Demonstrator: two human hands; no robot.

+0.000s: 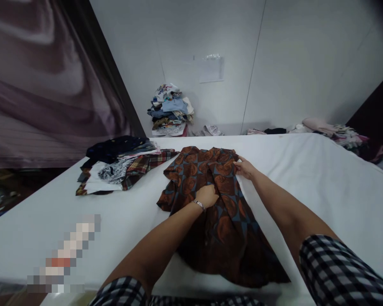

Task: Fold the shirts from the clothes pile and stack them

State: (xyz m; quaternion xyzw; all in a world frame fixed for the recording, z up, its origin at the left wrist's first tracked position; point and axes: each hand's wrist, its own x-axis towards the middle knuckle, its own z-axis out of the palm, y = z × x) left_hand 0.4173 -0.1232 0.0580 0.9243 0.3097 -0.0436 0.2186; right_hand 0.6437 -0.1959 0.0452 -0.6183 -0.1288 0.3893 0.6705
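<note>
A short-sleeved brown garment [225, 221] with orange round shapes and blue-grey patches lies on the white-covered table in front of me. It looks like a shirt or dress, but I cannot tell which. Its neck end points away from me and its wide hem is near me. My left hand [207, 196], with a bracelet at the wrist, is closed on the cloth at the middle. Folds run out from under it, and part of its fingers is hidden. At the upper right edge, my right hand [243, 168] pinches the cloth near the shoulder.
Folded clothes [115, 168] lie at the table's left. Against the wall stands a tall clothes stack [170, 110], and more clothes [338, 134] are heaped at the far right. A purple curtain [44, 85] hangs on the left. The lower left has a pixelated patch [64, 255].
</note>
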